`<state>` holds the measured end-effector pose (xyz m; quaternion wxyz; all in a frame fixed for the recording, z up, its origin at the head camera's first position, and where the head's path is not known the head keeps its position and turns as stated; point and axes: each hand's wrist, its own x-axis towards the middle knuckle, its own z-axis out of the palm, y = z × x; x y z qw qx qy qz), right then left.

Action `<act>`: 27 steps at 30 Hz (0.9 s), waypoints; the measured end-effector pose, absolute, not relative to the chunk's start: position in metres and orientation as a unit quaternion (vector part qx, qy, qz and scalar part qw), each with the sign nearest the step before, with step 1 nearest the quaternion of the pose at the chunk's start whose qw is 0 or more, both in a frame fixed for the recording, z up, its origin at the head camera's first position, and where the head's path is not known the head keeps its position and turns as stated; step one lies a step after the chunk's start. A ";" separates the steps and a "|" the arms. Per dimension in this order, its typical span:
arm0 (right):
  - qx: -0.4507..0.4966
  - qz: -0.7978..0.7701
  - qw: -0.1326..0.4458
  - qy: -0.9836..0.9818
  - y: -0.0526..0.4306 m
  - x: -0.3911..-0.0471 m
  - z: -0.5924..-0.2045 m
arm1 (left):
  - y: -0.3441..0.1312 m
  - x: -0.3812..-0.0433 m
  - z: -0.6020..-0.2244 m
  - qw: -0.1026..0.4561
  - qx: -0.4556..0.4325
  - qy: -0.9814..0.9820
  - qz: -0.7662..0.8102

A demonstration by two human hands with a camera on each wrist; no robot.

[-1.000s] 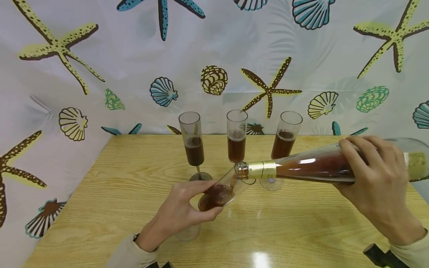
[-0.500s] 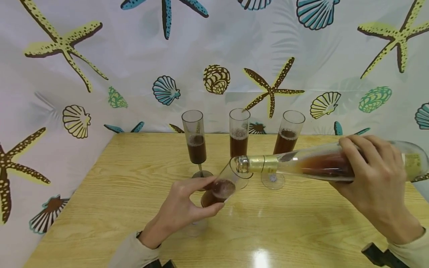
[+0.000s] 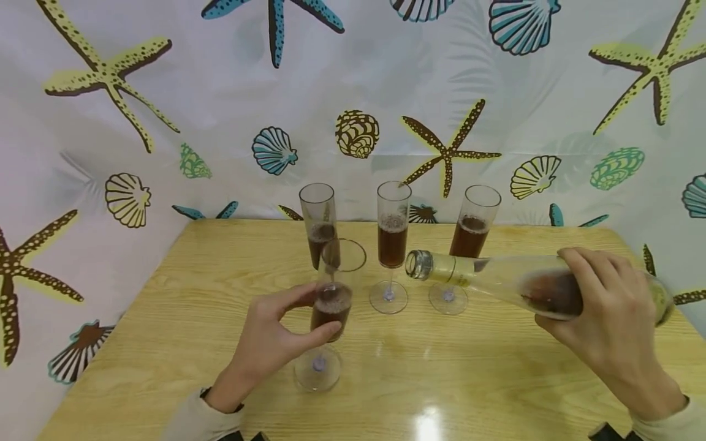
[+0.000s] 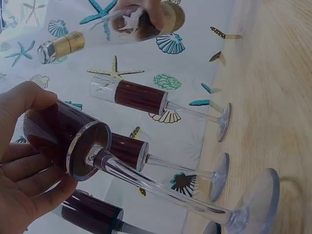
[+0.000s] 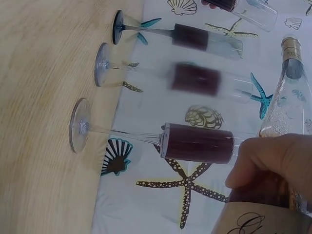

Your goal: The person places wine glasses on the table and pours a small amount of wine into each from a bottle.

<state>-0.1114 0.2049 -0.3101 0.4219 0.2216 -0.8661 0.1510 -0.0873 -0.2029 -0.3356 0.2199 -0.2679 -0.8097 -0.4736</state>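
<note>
My left hand (image 3: 270, 337) grips the bowl of a champagne flute (image 3: 331, 306) partly filled with dark red-brown drink. The flute leans slightly right; its foot (image 4: 258, 207) is close to the tabletop, and I cannot tell whether it touches. In my right hand (image 3: 612, 324) is a clear glass bottle (image 3: 491, 278) with gold foil at the neck, gripped round the body. It lies nearly level, its mouth (image 3: 418, 264) pointing left and slightly up, apart from the flute. Some dark drink remains inside the bottle. In the right wrist view a pale label (image 5: 263, 219) shows below the hand.
Three more flutes with dark drink stand in a row behind: left (image 3: 320, 236), middle (image 3: 393, 239) and right (image 3: 469, 236). The held flute partly covers the left one. A wooden table (image 3: 182, 318) meets a shell-and-starfish printed cloth (image 3: 220, 104) at the back.
The stream from the bottle has stopped. The bottle's mouth has left the flute's rim and tipped up, drink running back. The left hand has swung the flute from strongly tilted to nearly upright.
</note>
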 end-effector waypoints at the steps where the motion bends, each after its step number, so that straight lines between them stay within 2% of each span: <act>1: 0.215 0.155 0.412 -0.872 0.207 -0.110 -0.312 | -0.206 -0.087 -0.334 0.223 -0.261 -0.806 -0.482; 9: 0.131 0.251 0.340 -0.897 0.219 -0.102 -0.328 | -0.235 -0.087 -0.326 0.265 -0.198 -0.780 -0.531; 16: 0.086 0.349 0.261 -0.896 0.233 -0.096 -0.343 | -0.259 -0.100 -0.324 0.289 -0.135 -0.796 -0.515; 27: 0.026 0.354 0.236 -0.904 0.253 -0.104 -0.353 | -0.271 -0.138 -0.340 0.291 -0.044 -0.791 -0.537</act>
